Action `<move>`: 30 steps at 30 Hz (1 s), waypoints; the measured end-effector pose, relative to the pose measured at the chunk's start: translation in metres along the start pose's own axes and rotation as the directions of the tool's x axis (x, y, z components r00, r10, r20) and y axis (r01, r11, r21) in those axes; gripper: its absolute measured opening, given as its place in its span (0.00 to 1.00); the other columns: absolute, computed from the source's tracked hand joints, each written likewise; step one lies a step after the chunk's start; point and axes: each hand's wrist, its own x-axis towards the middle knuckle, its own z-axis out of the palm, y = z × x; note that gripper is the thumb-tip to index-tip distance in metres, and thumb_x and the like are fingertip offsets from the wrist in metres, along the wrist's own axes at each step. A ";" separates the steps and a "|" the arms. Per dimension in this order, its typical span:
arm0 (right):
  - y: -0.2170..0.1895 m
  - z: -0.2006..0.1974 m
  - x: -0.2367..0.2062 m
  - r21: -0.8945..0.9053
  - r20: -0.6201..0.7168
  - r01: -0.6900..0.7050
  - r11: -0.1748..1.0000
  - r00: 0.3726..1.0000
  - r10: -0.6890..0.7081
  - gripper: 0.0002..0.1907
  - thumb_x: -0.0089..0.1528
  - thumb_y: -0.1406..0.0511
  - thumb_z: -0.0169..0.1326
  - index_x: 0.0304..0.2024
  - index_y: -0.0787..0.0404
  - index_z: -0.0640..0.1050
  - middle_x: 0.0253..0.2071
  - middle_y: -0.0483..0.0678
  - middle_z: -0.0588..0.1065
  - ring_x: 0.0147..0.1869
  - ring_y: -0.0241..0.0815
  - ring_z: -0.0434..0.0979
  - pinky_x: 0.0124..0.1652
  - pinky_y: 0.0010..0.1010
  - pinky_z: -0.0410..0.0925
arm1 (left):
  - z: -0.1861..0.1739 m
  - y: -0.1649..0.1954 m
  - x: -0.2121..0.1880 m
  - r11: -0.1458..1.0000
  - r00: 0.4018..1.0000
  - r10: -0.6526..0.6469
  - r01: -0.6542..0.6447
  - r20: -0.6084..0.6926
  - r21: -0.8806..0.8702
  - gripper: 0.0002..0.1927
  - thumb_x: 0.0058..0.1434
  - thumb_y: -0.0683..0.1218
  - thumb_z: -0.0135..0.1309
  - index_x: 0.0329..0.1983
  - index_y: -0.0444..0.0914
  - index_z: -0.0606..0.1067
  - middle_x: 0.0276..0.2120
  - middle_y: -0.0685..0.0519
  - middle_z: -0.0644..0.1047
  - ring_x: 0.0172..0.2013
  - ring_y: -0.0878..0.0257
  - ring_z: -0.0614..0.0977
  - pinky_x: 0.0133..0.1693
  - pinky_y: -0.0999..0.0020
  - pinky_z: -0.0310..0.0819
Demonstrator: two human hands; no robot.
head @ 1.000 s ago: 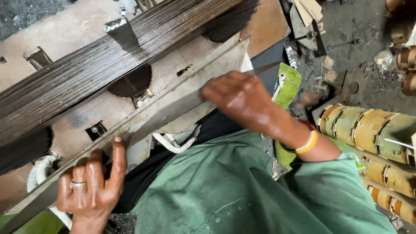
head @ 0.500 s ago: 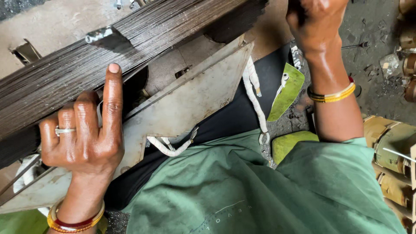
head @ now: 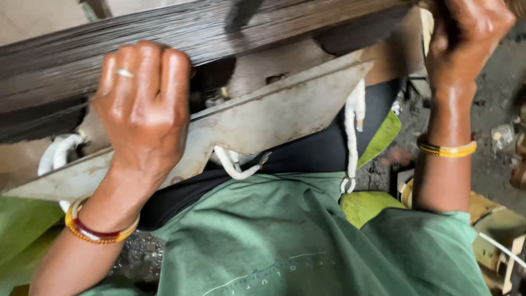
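Observation:
A long bundle of thin dark metal rods (head: 285, 24) runs across the top of the view. My left hand (head: 139, 107), with a ring and red and yellow bangles, curls its fingers over the bundle's near edge and grips it. My right hand (head: 466, 33), with a yellow bangle on the wrist, is raised at the bundle's right end. Its fingers run off the top edge, so its grip is hidden. A grey metal plate (head: 285, 112) slants just below the bundle, above my lap.
White cords (head: 350, 126) hang from the plate's underside over my green shirt (head: 307, 241) and a dark cloth. Yellow-green fabric (head: 378, 142) lies to the right. Dirty ground with scrap and yellowish blocks (head: 493, 219) shows at the far right.
My left hand has climbed from the plate's lower edge up onto the rod bundle and closed on it. My right hand has lifted from the plate to the bundle's right end.

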 end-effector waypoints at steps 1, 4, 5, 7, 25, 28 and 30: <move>-0.006 0.004 0.005 0.045 0.024 0.026 0.999 0.999 -0.027 0.14 0.59 0.80 0.53 0.46 0.68 0.77 0.48 0.56 0.76 0.54 0.58 0.76 0.58 0.44 0.65 | -0.001 -0.004 -0.001 1.000 1.000 -0.009 0.009 -0.014 -0.004 0.05 0.60 0.37 0.52 0.39 0.35 0.69 0.37 0.49 0.67 0.39 0.57 0.72 0.42 0.64 0.67; -0.021 0.014 0.015 0.159 0.119 0.083 0.984 0.988 -0.103 0.16 0.61 0.81 0.52 0.51 0.71 0.77 0.54 0.59 0.77 0.61 0.59 0.77 0.64 0.45 0.65 | 0.002 -0.012 -0.005 0.999 0.999 -0.029 0.028 -0.040 -0.039 0.07 0.58 0.37 0.53 0.37 0.35 0.68 0.35 0.49 0.66 0.39 0.56 0.72 0.41 0.64 0.67; -0.024 0.015 0.017 0.177 0.143 0.086 0.980 0.983 -0.112 0.16 0.61 0.81 0.52 0.52 0.72 0.78 0.56 0.59 0.78 0.63 0.60 0.78 0.66 0.45 0.65 | 0.003 -0.013 -0.006 0.998 0.998 -0.035 0.033 -0.042 -0.053 0.07 0.57 0.38 0.53 0.36 0.35 0.68 0.35 0.49 0.65 0.39 0.56 0.71 0.41 0.64 0.67; -0.027 0.017 0.018 0.193 0.164 0.088 0.977 0.979 -0.121 0.18 0.63 0.82 0.51 0.55 0.74 0.78 0.60 0.61 0.79 0.67 0.61 0.78 0.70 0.46 0.65 | 0.007 -0.015 -0.007 0.996 0.998 -0.043 0.040 -0.046 -0.074 0.07 0.56 0.37 0.54 0.35 0.36 0.68 0.33 0.49 0.65 0.37 0.56 0.71 0.40 0.63 0.66; -0.056 0.030 0.077 0.115 0.555 0.251 0.961 0.786 -0.272 0.56 0.67 0.28 0.36 0.79 0.63 0.54 0.79 0.64 0.57 0.83 0.70 0.54 0.75 0.66 0.42 | -0.001 -0.059 -0.002 0.988 0.980 0.132 -0.143 0.148 0.066 0.44 0.62 0.62 0.60 0.74 0.36 0.62 0.65 0.49 0.71 0.66 0.58 0.70 0.66 0.55 0.62; -0.079 0.068 0.067 0.137 0.438 0.286 0.948 0.841 -0.317 0.58 0.64 0.26 0.31 0.79 0.60 0.50 0.80 0.62 0.57 0.83 0.66 0.54 0.77 0.65 0.42 | 0.004 -0.070 -0.008 0.979 0.974 0.156 -0.175 0.167 0.109 0.46 0.62 0.64 0.59 0.78 0.42 0.58 0.68 0.52 0.70 0.67 0.60 0.70 0.68 0.54 0.61; -0.084 0.077 0.057 0.118 0.391 0.283 0.952 0.868 -0.307 0.58 0.63 0.25 0.30 0.78 0.58 0.49 0.80 0.61 0.56 0.84 0.64 0.53 0.77 0.64 0.41 | 0.007 -0.076 -0.016 0.963 0.970 0.165 -0.197 0.177 0.183 0.49 0.60 0.66 0.60 0.80 0.47 0.57 0.72 0.54 0.69 0.70 0.61 0.69 0.67 0.53 0.60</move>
